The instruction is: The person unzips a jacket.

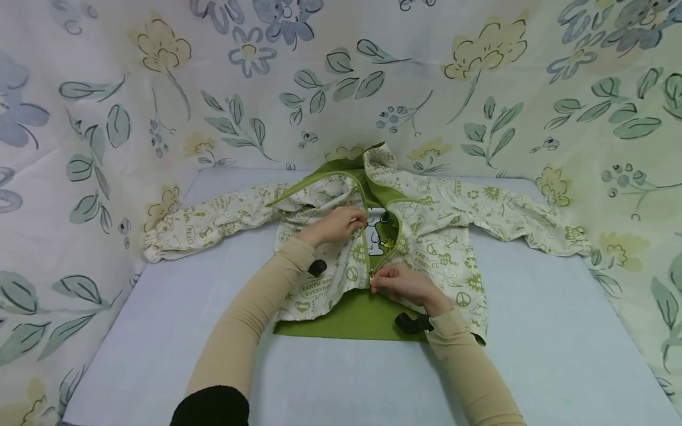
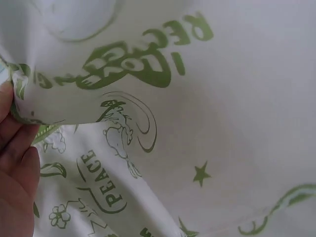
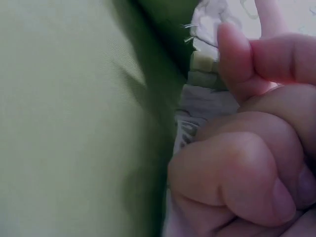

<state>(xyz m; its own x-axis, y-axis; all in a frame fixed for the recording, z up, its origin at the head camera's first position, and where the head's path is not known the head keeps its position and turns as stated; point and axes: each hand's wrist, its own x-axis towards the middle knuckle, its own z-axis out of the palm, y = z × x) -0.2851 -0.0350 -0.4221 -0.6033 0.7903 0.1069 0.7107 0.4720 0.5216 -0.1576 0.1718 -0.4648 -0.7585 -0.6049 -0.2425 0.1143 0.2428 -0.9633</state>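
A cream jacket [image 1: 437, 231] with green prints and a green lining lies spread on the table, sleeves out to both sides. Its front is partly unzipped, the green zipper [image 1: 366, 248] running down the middle. My left hand [image 1: 341, 223] grips the left front panel by the zipper edge, high up. My right hand [image 1: 396, 283] pinches the zipper's lower end, fingers curled. In the right wrist view those curled fingers [image 3: 247, 173] hold the cream edge beside the green lining [image 3: 74, 123]. The left wrist view shows printed fabric [image 2: 173, 108] close up and my fingers [image 2: 17, 163] at the left.
The jacket rests on a pale blue-grey table [image 1: 533, 343]. Floral cloth walls [image 1: 80, 148] stand close on the left, back and right. A green shirt hem [image 1: 346, 322] shows under the jacket's bottom. Black wrist mounts [image 1: 410, 323] sit on both beige sleeves.
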